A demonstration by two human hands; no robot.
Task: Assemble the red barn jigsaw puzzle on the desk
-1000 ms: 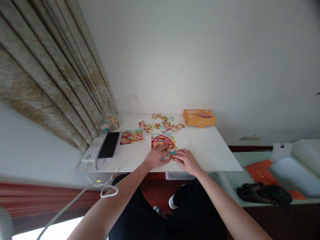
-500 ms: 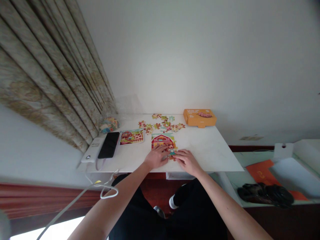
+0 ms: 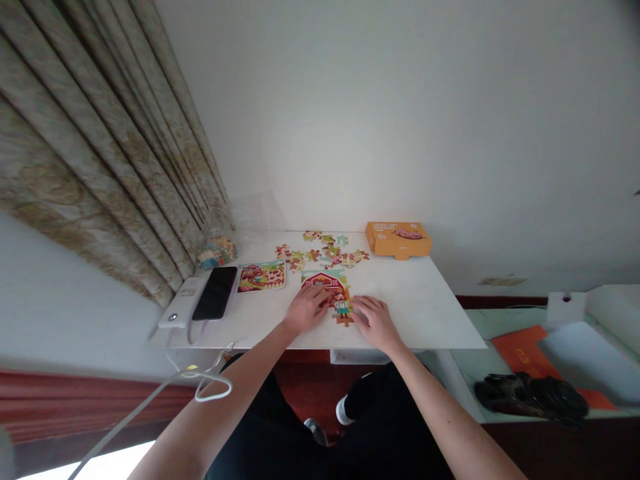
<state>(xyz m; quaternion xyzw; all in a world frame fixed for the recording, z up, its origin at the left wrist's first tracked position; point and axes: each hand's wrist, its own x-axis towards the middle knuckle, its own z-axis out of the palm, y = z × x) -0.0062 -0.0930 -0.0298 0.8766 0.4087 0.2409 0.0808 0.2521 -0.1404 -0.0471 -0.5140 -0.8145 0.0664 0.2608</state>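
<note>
Nearest us, our right hand [image 3: 376, 323] rests palm down at the right side of the partly joined puzzle [image 3: 331, 285], thumb and fingers apart; we cannot tell whether its fingertips touch the edge. Our left hand [image 3: 306, 309] lies over the puzzle's lower left, its fingers loosely spread and not pinched on anything. Between the two hands we see the figure section [image 3: 342, 308], teal clothing above brown ground, flat with the rest. Just past our left fingers the top of the red barn [image 3: 319, 280] shows, and farther off, the loose pieces [image 3: 331, 251] lie scattered on the white table [image 3: 410, 300].

Compared with half a second ago, our hands stand wider apart: the left has slid a little leftward, the right has drawn back slightly from the figure section, and more of that section's lower part shows. Farther back, the loose pieces and the orange box [image 3: 399, 240] keep their places on the tabletop.
</note>
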